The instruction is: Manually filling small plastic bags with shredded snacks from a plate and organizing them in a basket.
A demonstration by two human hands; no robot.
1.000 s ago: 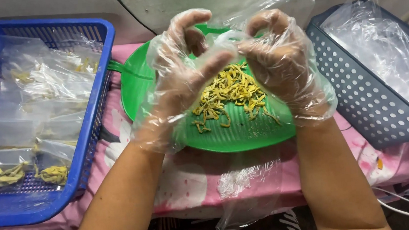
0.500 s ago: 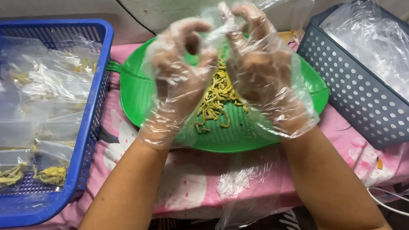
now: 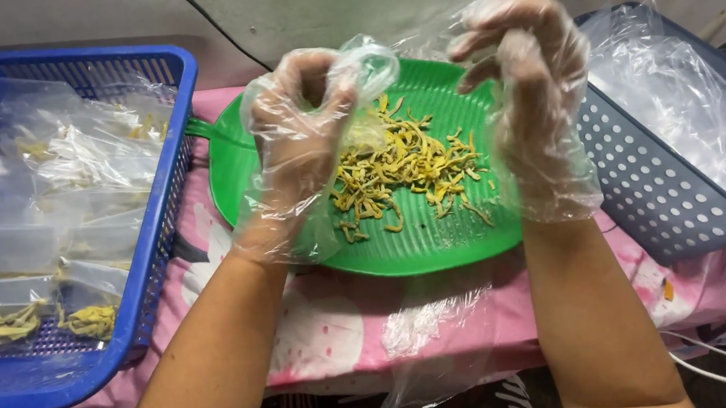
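Note:
Both hands wear loose clear plastic gloves and hover over a green leaf-shaped tray that carries a pile of yellow dried strips. My left hand is shut on a small clear plastic bag, pinched at its top above the pile's left side. My right hand is raised over the tray's right rim, fingers curled and apart, with nothing seen in it.
A blue basket at the left holds several small filled clear bags. A grey perforated basket at the right holds empty clear bags. A loose plastic sheet hangs over the pink cloth's front edge.
The hands were together working the small bag over the tray. They have parted: the right hand moved right and let go, the left keeps the bag.

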